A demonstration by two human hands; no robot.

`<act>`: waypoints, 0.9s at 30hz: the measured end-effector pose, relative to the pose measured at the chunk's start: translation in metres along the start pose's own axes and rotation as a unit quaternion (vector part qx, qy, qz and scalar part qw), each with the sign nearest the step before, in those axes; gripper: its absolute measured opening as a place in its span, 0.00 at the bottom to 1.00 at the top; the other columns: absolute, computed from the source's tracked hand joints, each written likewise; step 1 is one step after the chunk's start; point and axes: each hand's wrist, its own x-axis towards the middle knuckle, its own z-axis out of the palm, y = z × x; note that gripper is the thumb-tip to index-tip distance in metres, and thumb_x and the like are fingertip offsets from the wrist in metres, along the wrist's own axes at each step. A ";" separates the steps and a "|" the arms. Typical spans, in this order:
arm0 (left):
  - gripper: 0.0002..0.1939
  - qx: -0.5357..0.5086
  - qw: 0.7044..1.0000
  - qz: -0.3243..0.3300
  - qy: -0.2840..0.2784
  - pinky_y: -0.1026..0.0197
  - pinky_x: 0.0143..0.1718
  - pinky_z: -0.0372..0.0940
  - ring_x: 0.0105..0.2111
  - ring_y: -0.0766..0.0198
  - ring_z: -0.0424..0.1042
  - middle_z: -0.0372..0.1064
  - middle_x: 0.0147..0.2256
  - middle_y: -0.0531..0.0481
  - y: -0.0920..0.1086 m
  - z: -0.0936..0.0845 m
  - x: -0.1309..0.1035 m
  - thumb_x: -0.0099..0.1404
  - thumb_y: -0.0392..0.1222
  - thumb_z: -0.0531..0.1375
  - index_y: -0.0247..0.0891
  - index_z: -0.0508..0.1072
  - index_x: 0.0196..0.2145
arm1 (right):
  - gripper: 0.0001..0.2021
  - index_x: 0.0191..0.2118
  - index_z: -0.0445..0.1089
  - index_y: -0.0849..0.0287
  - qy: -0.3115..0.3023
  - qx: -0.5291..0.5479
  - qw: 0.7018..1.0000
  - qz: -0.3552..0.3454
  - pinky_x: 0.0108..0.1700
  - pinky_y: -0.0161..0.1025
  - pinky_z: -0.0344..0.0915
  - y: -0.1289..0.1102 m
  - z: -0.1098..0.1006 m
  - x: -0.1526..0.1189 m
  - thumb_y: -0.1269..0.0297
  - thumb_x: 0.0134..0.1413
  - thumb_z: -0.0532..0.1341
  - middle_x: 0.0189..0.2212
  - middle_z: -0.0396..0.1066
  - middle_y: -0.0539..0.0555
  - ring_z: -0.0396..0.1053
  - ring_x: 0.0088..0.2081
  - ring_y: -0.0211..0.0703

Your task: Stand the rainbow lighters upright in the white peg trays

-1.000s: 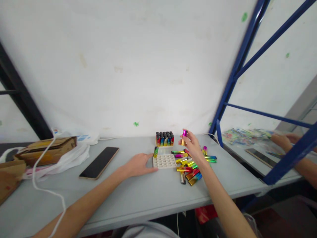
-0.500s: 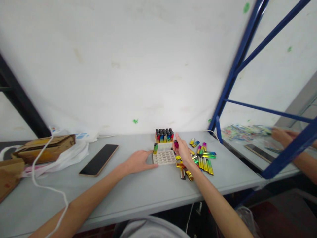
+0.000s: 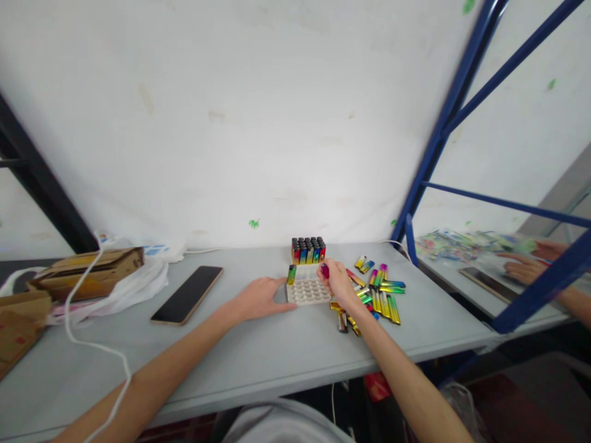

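Observation:
My right hand (image 3: 339, 283) is closed on a lighter with a magenta end (image 3: 325, 270), held just above the right side of a white tray with round holes (image 3: 308, 292). A green-and-gold lighter (image 3: 291, 274) stands upright in the tray's back left corner. My left hand (image 3: 261, 298) rests at the tray's left side, thumb and fingers spread, the thumb along its front left corner. Loose shiny lighters (image 3: 383, 301) in gold, green, magenta and red lie in a pile right of the tray, partly hidden by my right hand and forearm.
Behind the tray, a block of upright black-topped lighters (image 3: 308, 251) stands near the wall. A phone (image 3: 187, 295), cardboard boxes (image 3: 99, 271) and a white cable (image 3: 92, 346) are on the left. A blue metal frame (image 3: 427, 166) rises at right, with another person's hands (image 3: 526, 267) beyond it.
My right hand has moved slightly down and tilted towards the tray with the magenta-ended lighter. My left hand stays at the tray's side. The view has shifted a little.

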 end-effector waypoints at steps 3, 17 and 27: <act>0.38 0.004 1.000 0.003 0.001 0.55 0.41 0.67 0.41 0.45 0.79 0.80 0.39 0.41 0.000 0.000 0.000 0.66 0.69 0.57 0.38 0.71 0.60 | 0.29 0.20 0.61 0.55 -0.025 0.032 0.999 0.023 0.19 0.35 0.43 0.000 0.001 0.003 0.38 0.62 0.49 0.13 0.47 0.44 0.45 0.15 0.35; 0.36 0.002 1.000 0.004 0.004 0.53 0.43 0.69 0.43 0.43 0.79 0.80 0.42 0.40 0.002 0.000 -0.002 0.66 0.68 0.58 0.38 0.71 0.59 | 0.15 0.46 0.78 0.57 -0.137 -0.173 0.931 -0.291 0.49 0.43 0.69 -0.010 0.004 -0.009 0.52 0.63 0.64 0.42 0.79 0.56 0.75 0.43 0.47; 0.35 0.000 1.000 0.007 0.007 0.53 0.45 0.68 0.44 0.44 0.79 0.80 0.44 0.39 0.001 0.002 -0.002 0.67 0.67 0.58 0.38 0.71 0.59 | 0.11 0.46 0.79 0.56 -0.110 -0.183 0.932 -0.294 0.53 0.45 0.70 0.002 0.007 -0.004 0.56 0.63 0.66 0.46 0.80 0.57 0.77 0.47 0.49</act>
